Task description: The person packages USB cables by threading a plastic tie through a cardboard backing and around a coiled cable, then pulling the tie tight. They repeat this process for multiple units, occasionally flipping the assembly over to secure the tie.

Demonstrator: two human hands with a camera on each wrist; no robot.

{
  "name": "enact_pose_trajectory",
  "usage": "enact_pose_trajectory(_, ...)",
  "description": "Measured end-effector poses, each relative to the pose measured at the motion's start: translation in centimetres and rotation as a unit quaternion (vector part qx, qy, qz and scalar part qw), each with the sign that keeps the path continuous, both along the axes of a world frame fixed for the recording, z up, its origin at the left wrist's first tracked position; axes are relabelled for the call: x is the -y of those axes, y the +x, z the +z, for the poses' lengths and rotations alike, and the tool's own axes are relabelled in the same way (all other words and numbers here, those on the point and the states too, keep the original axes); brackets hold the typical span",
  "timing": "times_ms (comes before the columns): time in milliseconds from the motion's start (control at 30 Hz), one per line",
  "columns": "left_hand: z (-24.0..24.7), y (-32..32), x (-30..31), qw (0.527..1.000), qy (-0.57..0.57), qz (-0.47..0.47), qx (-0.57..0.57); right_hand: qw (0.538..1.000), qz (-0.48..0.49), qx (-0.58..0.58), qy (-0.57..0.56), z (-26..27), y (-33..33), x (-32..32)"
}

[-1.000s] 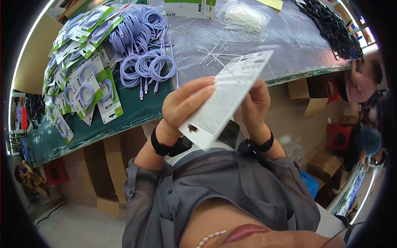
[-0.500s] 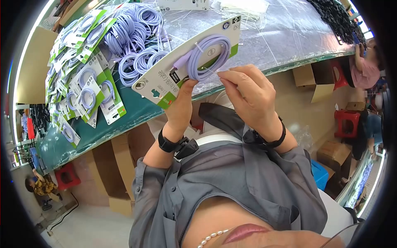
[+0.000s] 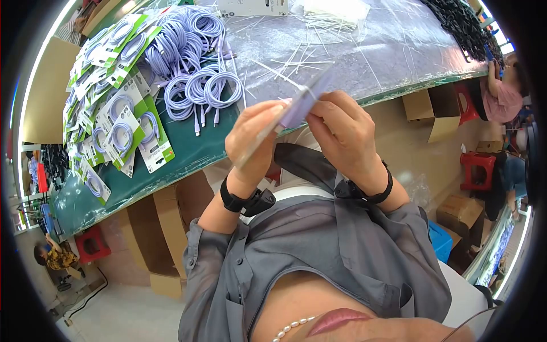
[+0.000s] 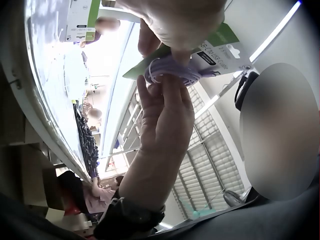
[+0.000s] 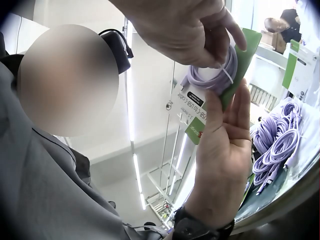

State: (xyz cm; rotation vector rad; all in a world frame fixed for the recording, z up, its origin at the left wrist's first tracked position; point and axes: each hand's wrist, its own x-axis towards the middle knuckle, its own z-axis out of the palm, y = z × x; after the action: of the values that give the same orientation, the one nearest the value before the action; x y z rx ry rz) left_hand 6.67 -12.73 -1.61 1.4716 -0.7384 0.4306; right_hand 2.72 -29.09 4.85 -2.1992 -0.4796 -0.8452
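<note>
A white-and-green cable card (image 5: 191,107) is in the air above the table's front edge, almost edge-on in the head view. On its front lies a coiled lilac USB-C cable (image 5: 202,80) with a white cable tie (image 5: 227,74) round it. My left hand (image 3: 250,134) grips the card, the thumb on the front by the coil and the fingers behind, as the right wrist view shows. My right hand (image 3: 345,128) is at the coil, its thumb and fingertips pinching at the cable tie.
Carded cables (image 3: 114,108) are heaped on the left of the table (image 3: 188,145), beside loose lilac coils (image 3: 182,45). White cable ties (image 3: 299,62) lie scattered near their bag (image 3: 336,14). Black cables (image 3: 461,28) are piled far right. Cardboard boxes (image 3: 430,108) stand below.
The card turned from its back to its printed front, then tilted to nearly edge-on. My right hand went from behind the card to the coil; my left hand kept its hold.
</note>
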Motion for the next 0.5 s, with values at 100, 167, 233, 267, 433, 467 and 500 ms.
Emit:
enact_pose_trajectory(100, 0.7, 0.2, 0.8, 0.986, -0.004, 0.02, 0.166, 1.0, -0.006, 0.012, 0.027, -0.5, 0.1, 0.0)
enact_pose_trajectory(167, 0.7, -0.4, 0.3, 0.985, 0.019, 0.015, 0.169, 0.996, -0.019, -0.041, 0.079, -1.3, 0.0, 0.0)
enact_pose_trajectory(233, -0.5, -1.0, 0.0, 0.998, 0.031, 0.042, -0.03, 0.984, 0.022, -0.044, 0.168, -2.3, 0.7, 0.4)
enact_pose_trajectory(267, -0.8, -0.8, 0.1, 0.949, -0.122, -0.042, -0.288, 0.984, 0.035, -0.044, 0.168, -2.5, 0.6, 1.4)
enact_pose_trajectory(433, 1.6, -0.9, 0.1, 0.809, -0.353, -0.187, -0.432, 0.914, -0.019, -0.195, 0.356, -4.8, 2.4, 3.0)
enact_pose_trajectory(467, 1.5, -1.1, 0.3, 0.798, -0.343, -0.217, -0.446, 0.955, -0.001, -0.13, 0.265, -5.4, 2.6, 2.2)
enact_pose_trajectory(500, 1.3, -1.4, 0.5, 0.785, -0.334, -0.247, -0.46, 0.983, 0.018, -0.065, 0.171, -6.1, 2.6, 1.6)
